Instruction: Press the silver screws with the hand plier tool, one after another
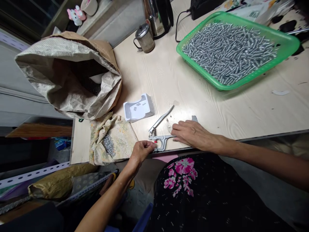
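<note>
A grey metal pair of hand press pliers (164, 138) lies at the table's front edge, its lever raised and pointing away from me. A small red part shows in its jaw. My left hand (142, 149) is closed in a pinch right at that jaw; whatever is between the fingertips is too small to make out. Over the lower handle of the pliers rests my right hand (193, 133), fingers bent and together, hiding the handle's far end. Left of my left hand, small metal pins (109, 144) lie on a patterned cloth (123, 133).
A white cut-open tray (138, 109) with a few small pieces stands behind the pliers. To the left is a large open paper sack (72, 77). A green basket (220, 86) full of metal pins sits at back right. A lidded metal cup (146, 40) and a kettle (158, 19) stand behind.
</note>
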`<move>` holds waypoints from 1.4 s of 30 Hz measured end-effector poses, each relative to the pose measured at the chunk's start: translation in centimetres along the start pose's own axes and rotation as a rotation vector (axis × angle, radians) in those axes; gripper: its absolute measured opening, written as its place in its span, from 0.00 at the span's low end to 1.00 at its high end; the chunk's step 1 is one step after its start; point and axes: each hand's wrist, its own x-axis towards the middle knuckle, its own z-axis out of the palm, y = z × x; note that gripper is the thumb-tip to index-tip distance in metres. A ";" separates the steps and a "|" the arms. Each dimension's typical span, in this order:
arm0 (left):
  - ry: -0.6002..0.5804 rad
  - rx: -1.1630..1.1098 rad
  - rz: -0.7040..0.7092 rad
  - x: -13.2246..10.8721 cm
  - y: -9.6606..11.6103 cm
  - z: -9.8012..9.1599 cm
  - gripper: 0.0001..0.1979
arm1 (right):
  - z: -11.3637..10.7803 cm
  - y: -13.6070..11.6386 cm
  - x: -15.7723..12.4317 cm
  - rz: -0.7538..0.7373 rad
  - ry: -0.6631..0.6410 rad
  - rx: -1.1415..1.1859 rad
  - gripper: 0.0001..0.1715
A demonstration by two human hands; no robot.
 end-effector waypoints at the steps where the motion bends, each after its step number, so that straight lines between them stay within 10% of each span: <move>1: -0.002 0.003 0.001 0.0 0.0 0.0 0.28 | -0.5 0.4 0.2 0.002 0.015 -0.021 0.13; 7: -0.010 0.002 0.013 -0.1 0.3 0.0 0.27 | -2.3 3.7 2.4 0.009 0.001 -0.127 0.60; 31: -0.014 0.048 0.023 0.0 -0.2 0.0 0.26 | -2.1 2.4 1.5 -0.023 -0.006 -0.156 0.44; 37: 0.313 0.558 0.556 -1.5 0.2 1.5 0.12 | -1.9 1.8 1.2 -0.051 -0.009 -0.140 0.34; 42: 0.147 0.851 0.950 0.4 2.7 3.6 0.27 | -1.3 1.2 0.9 -0.047 0.025 -0.128 0.32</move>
